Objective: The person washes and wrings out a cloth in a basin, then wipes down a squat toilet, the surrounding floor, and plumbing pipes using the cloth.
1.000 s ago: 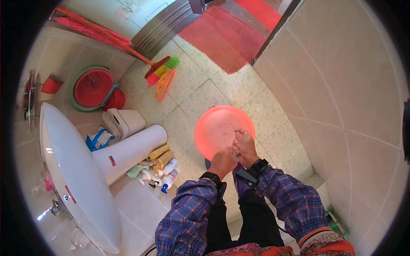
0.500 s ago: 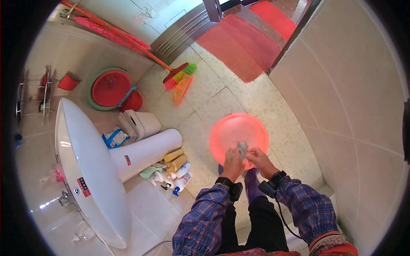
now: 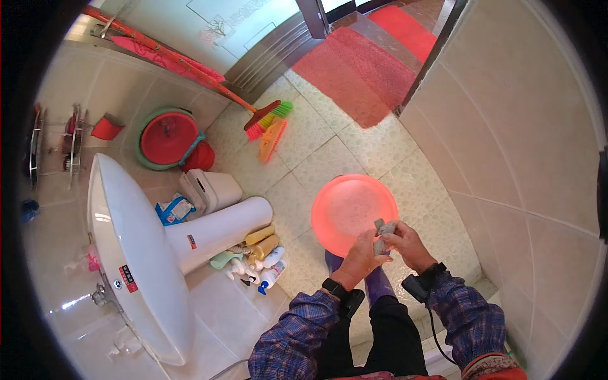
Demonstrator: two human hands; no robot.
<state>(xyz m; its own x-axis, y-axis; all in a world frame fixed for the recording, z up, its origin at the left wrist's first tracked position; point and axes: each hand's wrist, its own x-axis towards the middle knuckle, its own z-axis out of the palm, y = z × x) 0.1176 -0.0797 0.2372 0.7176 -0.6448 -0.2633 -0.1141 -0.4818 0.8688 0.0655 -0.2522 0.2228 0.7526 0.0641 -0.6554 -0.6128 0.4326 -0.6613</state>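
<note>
A small, crumpled grey cloth [image 3: 380, 246] is held between my two hands above the near rim of a pink basin [image 3: 348, 206]; its exact kind is hard to make out. My left hand [image 3: 356, 261] is closed on the cloth's left side. Opposite it, the fingers of my right hand [image 3: 406, 246] pinch the cloth's upper right part. The basin sits low in front of my feet, and its inside looks pale and cloudy.
On the left stands a white pedestal sink [image 3: 136, 253], with several bottles [image 3: 263, 250] at its base. Beyond are a white bin [image 3: 216, 190], a red basin [image 3: 168, 136], a broom [image 3: 263, 115] and an orange brush [image 3: 272, 140]. Red mats [image 3: 354, 76] lie by the doorway.
Both hands and the grey cloth have moved from over the basin's inside toward me and slightly right, to its near rim. The view has shifted slightly.
</note>
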